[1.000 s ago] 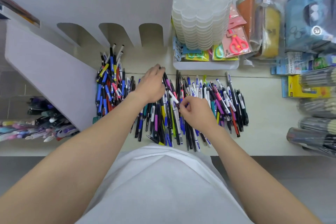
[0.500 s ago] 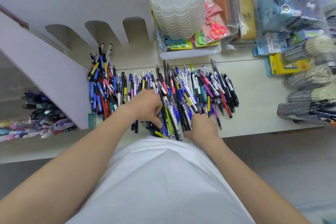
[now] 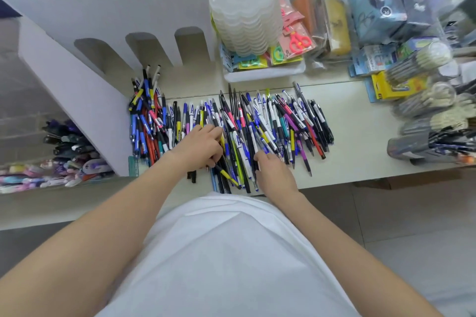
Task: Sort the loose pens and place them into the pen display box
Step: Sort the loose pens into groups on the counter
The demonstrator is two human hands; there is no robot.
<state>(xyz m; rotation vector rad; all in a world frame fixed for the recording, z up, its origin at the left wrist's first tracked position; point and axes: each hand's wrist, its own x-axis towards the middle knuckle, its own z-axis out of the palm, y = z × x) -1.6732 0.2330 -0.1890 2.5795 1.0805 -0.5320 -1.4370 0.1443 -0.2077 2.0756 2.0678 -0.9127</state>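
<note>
Dozens of loose pens (image 3: 270, 123) lie along the front edge of the desk (image 3: 360, 141), and the pen display box (image 3: 159, 8) at the back left shows empty slots, so basically everything's left. Your left hand (image 3: 201, 147) curls round a few pens; your right hand (image 3: 274, 175) touches the pile, grip I can't tell.

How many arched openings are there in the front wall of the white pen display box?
3, side by side in the pen display box: left opening, middle, right, behind the loose pens. Others may be hidden higher up.
</note>
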